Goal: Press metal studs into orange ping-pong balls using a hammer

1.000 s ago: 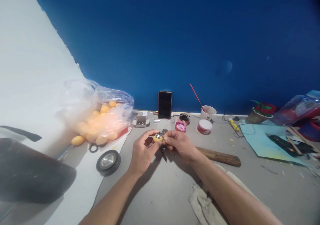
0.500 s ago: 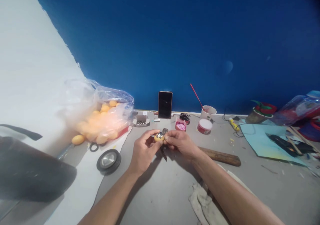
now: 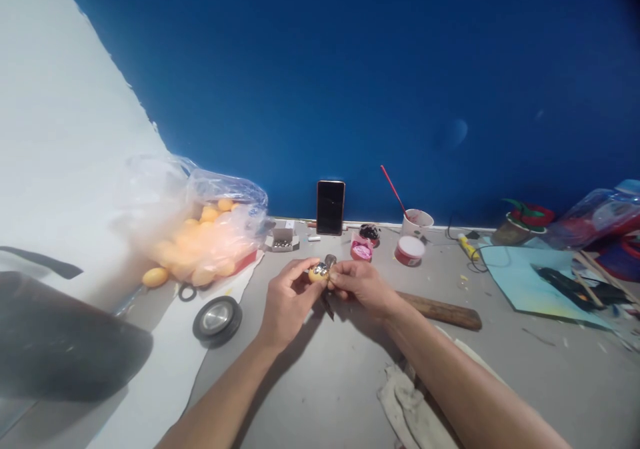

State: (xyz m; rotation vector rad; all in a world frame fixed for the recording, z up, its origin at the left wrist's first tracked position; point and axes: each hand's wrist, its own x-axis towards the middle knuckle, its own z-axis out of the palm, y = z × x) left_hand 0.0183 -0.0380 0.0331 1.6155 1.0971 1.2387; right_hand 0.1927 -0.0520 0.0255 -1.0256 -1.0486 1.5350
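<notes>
A small yellow ball (image 3: 316, 276) with shiny silver pieces on its upper side is pinched between the thumb and fingers of my left hand (image 3: 287, 302). My right hand (image 3: 363, 286) is closed at the ball's right edge, thumb and fingertips pressed together. Whatever sits in that pinch is too small to make out. Under and behind my right hand lies a hammer (image 3: 440, 311). Its wooden handle points right, and its dark metal head shows partly beside the ball.
A small box (image 3: 283, 241) of silver pieces stands behind my left hand. To the left are a plastic bag (image 3: 227, 182) of yellow balls, a round black-and-silver disc (image 3: 217, 319) and a large dark cylinder (image 3: 75, 339). A phone (image 3: 331, 207), paint tub (image 3: 410, 251) and cloth (image 3: 413, 402) surround my hands.
Both hands stay almost in the same place around the ball. The ball looks slightly turned, and the view has shifted a little.
</notes>
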